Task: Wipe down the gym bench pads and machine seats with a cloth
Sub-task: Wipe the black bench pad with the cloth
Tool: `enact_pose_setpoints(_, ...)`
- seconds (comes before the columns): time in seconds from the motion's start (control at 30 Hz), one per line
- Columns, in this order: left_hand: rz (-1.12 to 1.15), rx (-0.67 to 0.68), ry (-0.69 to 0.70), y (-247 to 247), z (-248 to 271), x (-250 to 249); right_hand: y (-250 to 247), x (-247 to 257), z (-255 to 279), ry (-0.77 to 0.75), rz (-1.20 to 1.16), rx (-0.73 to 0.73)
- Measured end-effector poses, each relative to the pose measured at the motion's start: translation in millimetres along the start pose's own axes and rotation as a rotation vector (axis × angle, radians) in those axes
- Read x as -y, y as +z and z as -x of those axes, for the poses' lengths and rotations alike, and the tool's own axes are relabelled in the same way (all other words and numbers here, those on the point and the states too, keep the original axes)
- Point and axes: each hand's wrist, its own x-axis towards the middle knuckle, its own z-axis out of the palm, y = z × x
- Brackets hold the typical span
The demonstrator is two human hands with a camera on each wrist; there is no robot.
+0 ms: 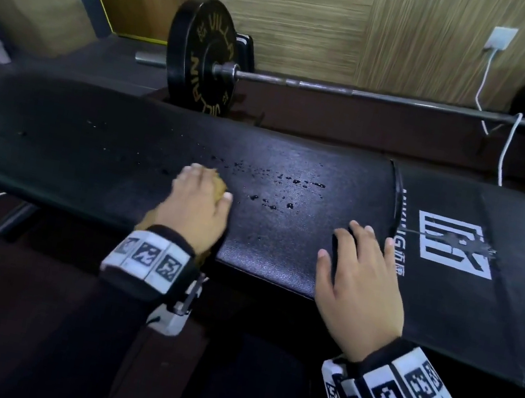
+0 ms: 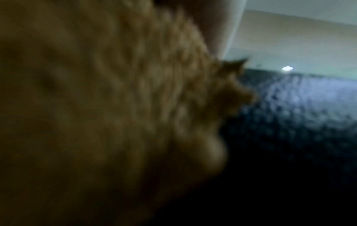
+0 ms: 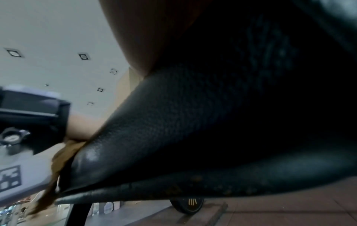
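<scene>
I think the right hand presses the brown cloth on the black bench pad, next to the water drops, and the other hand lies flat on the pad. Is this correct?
Not quite: the hands are swapped. The head view shows the left hand pressing the brown cloth on the black bench pad, next to the water drops, while the right hand lies flat on the pad.

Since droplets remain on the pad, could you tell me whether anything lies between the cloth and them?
Nothing visible does: the left hand presses the cloth on the bench pad, and only bare pad separates it from the droplets.
</scene>
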Motion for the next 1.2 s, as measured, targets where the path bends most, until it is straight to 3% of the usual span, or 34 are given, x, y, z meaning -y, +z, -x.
enact_pose_setpoints(0.13, -0.039, 0.134, 0.283, 5, 7, -46, 2, -4, 2, -0.022, -0.033, -0.070)
enact_pose_setpoints(0.27, -0.058, 0.044, 0.452, 13, 45, -53, 4, -6, 3, -0.045, -0.041, -0.120)
enact_pose_setpoints(0.4, -0.053, -0.019, 0.517, 6, 72, -13, 6, -8, 4, -0.045, -0.045, -0.117)
enact_pose_setpoints(0.47, -0.022, -0.041, 0.421, -1, 66, 19, 6, -9, 4, -0.047, -0.043, -0.119)
enact_pose_setpoints(0.6, 0.066, -0.085, 0.002, -14, 32, 64, 7, -9, 3, -0.049, -0.054, -0.124)
enact_pose_setpoints(0.7, 0.035, -0.022, -0.050, -13, 4, 49, 7, -9, 4, -0.043, -0.045, -0.107)
enact_pose_setpoints(0.8, 0.043, 0.029, 0.072, -5, -6, 3, 7, -9, 4, -0.039, -0.040, -0.106)
enact_pose_setpoints(0.97, 0.020, 0.040, 0.468, 17, 36, -67, 6, -9, 4, -0.042, -0.032, -0.091)
enact_pose_setpoints(1.1, 0.023, 0.017, 0.652, 12, 73, -45, 5, -10, 4, -0.047, -0.025, -0.090)
enact_pose_setpoints(1.2, 0.029, -0.011, 0.631, 0, 74, -1, 4, -9, 5, -0.044, -0.020, -0.088)
